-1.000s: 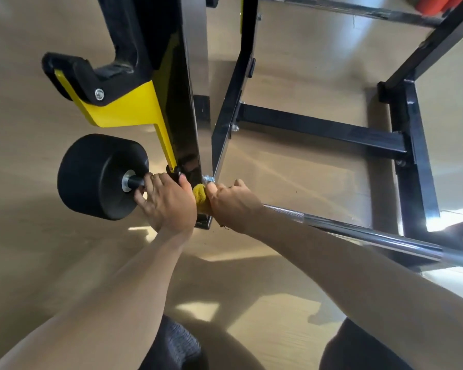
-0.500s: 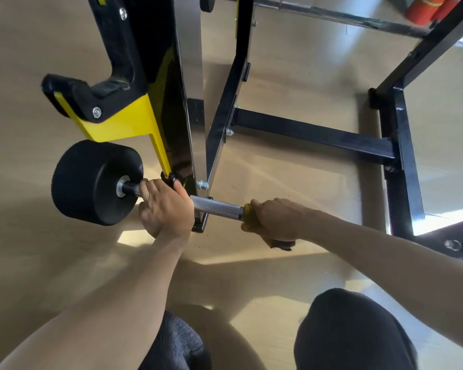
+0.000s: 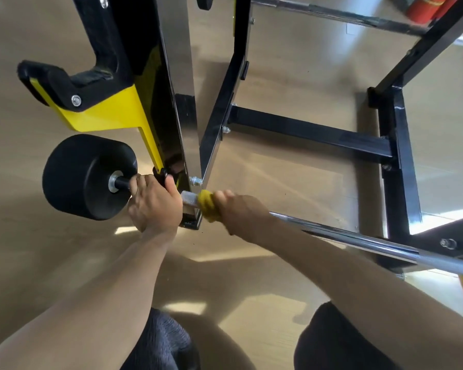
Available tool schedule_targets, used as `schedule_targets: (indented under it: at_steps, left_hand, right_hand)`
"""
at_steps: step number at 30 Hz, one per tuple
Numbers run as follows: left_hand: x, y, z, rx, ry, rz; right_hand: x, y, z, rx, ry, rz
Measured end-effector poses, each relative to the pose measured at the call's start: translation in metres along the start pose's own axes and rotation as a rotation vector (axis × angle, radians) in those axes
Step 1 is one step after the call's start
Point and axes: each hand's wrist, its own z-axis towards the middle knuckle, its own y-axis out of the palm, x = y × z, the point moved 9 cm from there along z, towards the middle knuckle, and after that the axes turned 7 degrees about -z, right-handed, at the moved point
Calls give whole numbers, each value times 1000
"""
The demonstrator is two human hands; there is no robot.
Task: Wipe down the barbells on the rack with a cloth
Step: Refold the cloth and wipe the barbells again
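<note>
From the head camera, the right hand (image 3: 238, 209) wraps the yellow cloth (image 3: 207, 205) around the barbell (image 3: 358, 240), hiding the bar beneath it. The left hand (image 3: 154, 201) grips the bar beside the black end weight (image 3: 83, 174). The bar's far end is cut off at right. The black-and-yellow rack (image 3: 171, 102) stands on a tan wooden floor (image 3: 292, 166).

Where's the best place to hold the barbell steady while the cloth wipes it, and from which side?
Judging by its pose, grip the barbell on the thin shaft between the black end weight and the rack upright, coming from above, as the left hand does. That leaves the long chrome length free for the cloth.
</note>
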Motion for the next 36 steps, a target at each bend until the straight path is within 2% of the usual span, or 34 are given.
schedule_targets:
  at_steps: [5, 10, 15, 18, 20, 22, 26, 30, 36]
  left_hand:
    - [0, 3, -1, -4, -40, -9]
    - [-2, 6, 0, -26, -41, -20]
    - [-9, 7, 3, -53, -48, -59]
    - [-9, 5, 3, -61, -54, -79]
    - [-10, 5, 4, -74, -53, -83]
    - [-10, 7, 5, -84, -58, -79]
    - [-8, 7, 4, -98, -63, -55]
    - [-7, 7, 3, -117, -51, -66]
    - [-7, 4, 4, -110, -67, -84]
  right_hand:
    - [76, 9, -75, -286, 104, 10]
    - [59, 17, -41, -377, 93, 83]
    - [-25, 7, 49, -106, -42, -2]
    - [-50, -10, 54, 72, -76, -66]
    - [-39, -11, 36, 126, -49, -47]
    - [-9, -3, 12, 47, 26, 18]
    - [58, 9, -43, -227, 152, 0]
    - [74, 14, -57, -480, 179, 57]
    - [-10, 10, 43, -444, 8, 125]
